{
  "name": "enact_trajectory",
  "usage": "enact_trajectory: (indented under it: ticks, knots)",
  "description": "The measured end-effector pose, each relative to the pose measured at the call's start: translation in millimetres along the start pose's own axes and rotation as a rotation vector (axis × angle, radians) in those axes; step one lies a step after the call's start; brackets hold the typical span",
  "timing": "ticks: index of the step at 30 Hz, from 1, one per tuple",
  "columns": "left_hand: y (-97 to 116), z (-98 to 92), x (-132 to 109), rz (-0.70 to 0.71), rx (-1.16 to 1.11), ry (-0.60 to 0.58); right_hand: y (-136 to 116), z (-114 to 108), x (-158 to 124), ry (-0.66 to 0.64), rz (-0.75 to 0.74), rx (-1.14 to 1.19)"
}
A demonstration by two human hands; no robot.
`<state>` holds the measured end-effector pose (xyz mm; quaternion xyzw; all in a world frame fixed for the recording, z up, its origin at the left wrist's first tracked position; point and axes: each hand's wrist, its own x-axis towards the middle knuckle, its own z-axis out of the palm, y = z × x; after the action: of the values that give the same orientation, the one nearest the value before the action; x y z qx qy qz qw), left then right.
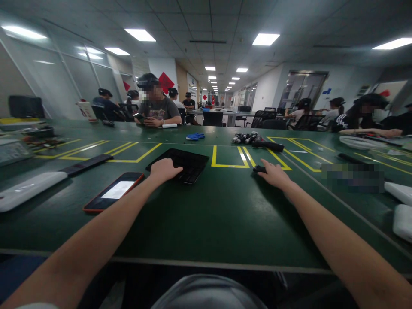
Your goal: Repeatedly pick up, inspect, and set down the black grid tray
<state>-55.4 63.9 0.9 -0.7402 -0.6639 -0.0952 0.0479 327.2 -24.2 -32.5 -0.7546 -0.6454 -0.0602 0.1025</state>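
Two items are at the hands on the bench (209, 227): a black tray (195, 162) and a small black piece (257, 169), the latter well to the right of the tray. The left hand (165, 169) is curled over the near-left part of the tray; whether it grips or merely rests cannot be determined. The right hand (273, 174) appears to pinch the piece between thumb and fingers. Progress: judged early or midway, as tray and piece lie apart; nothing visible marks a finished stage, and what remains cannot be established. Condition: tray thin, dark, four-cornered, set askew, with faint lines across its face; contents, if any, not discernible. A phone (119, 189) with lit screen lies near the tray, on its near-left side.
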Motion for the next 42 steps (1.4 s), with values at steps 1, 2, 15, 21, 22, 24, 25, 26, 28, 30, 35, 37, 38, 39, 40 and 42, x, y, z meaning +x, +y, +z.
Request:
enact_trajectory:
  ticks: [1,2,15,21,22,24,25,26,28,30,35,37,38,39,40,42]
  knots:
    - [-3,1.4,3,-0.024,0.000,-0.028,4,3,0,-0.022,0.005,-0.016]
    - [-5,2.1,5,-0.038,0.001,-0.052,7,6,0,-0.037,0.009,-0.031]
    - [65,15.2,-60,0.640,-0.340,0.073,-80,11,-28,0.117,-0.379,0.224]
    - [78,39.3,-71,0.788,-0.286,-0.059,-111,23,-43,-0.048,-0.581,0.269]
    - [77,37.9,-71,0.797,-0.291,-0.049,-105,19,-39,-0.024,-0.584,0.265]
    - [77,32.6,-76,0.844,-0.310,-0.013,-86,8,-28,0.053,-0.520,0.215]
    - [78,29.5,-80,0.889,-0.318,0.002,-73,4,-22,0.100,-0.444,0.159]
    - [79,26.6,-84,0.942,-0.321,0.014,-60,0,-17,0.142,-0.351,0.090]
    - [83,22.6,-92,1.025,-0.304,0.042,-33,-2,-9,0.189,-0.173,-0.040]
    - [85,21.6,-95,0.993,-0.254,0.094,-11,2,-4,0.136,-0.039,-0.117]
    - [79,23.0,-85,0.715,-0.110,0.008,10,17,5,-0.062,0.032,-0.102]
    - [77,21.1,-83,0.724,-0.053,-0.066,9,19,7,-0.061,0.029,-0.116]
    - [77,19.6,-82,0.738,-0.032,-0.082,9,19,8,-0.060,0.034,-0.116]
    - [77,17.7,-82,0.743,-0.029,-0.083,9,20,8,-0.060,0.040,-0.110]
    - [77,15.5,-81,0.736,-0.058,-0.078,9,20,9,-0.061,0.045,-0.103]
    - [76,9.7,-76,0.678,-0.240,-0.074,9,20,9,-0.064,0.056,-0.096]
